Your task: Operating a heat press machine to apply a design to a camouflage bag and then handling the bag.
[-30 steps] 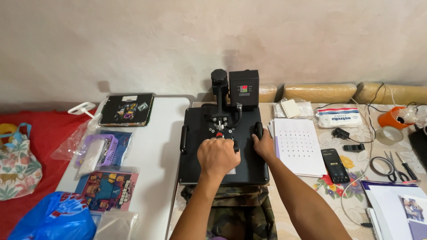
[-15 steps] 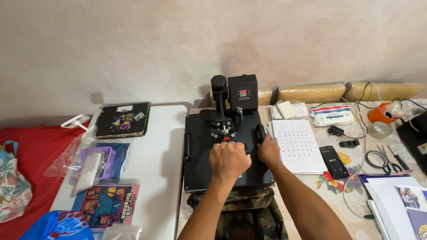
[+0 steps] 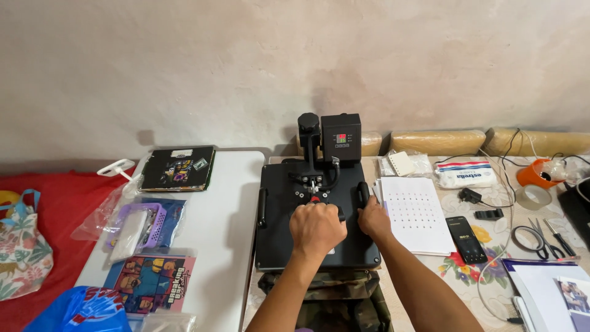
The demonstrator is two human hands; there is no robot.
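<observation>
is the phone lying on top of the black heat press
No, the phone lies on the flowered tablecloth to the right of the white dotted sheet, apart from the heat press that both hands rest on.

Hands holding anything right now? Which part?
Left hand grips the heat press by its central handle. Right hand rests at the press's right side handle; whether its fingers close round it cannot be told.

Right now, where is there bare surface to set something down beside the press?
The white table is bare in a strip between the purple case and the heat press. Right of the press it is crowded: paper stack, phone, scissors, tape roll. Left hand and right hand rest on the press.
</observation>
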